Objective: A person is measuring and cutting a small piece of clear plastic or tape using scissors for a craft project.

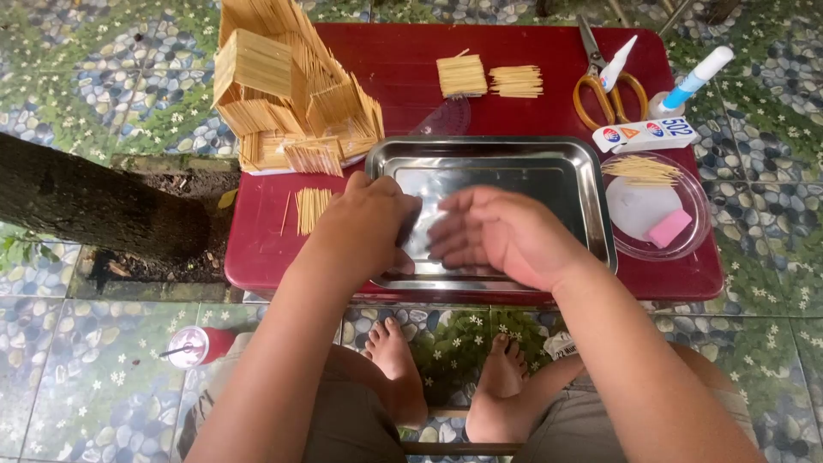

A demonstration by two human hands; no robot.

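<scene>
Both hands hover over the steel tray [549, 163], left hand [369, 225] curled, right hand [501, 236] open and blurred; steadier movement there would help.

Red tabletop [531, 64]: toothpick model house [287, 90]; 2 toothpick bundles [489, 79]; clear protractor [446, 118]; orange-handled scissors [604, 81]; glue tube [645, 135]; glue bottle [690, 83]; clear dish [696, 225] with pink eraser [669, 227]. Tiled floor [103, 369]: pink lidded cup [195, 345].

Under both grips lies a shiny silver steel tray [549, 171] on a dark red bench [394, 60]. Pale tan toothpick bundles [283, 94] sit beyond the left grip; orange-handled scissors [604, 90] and a pink eraser [669, 227] beyond the right. The floor [103, 77] shows blue-green pebbles with white flowers.
</scene>
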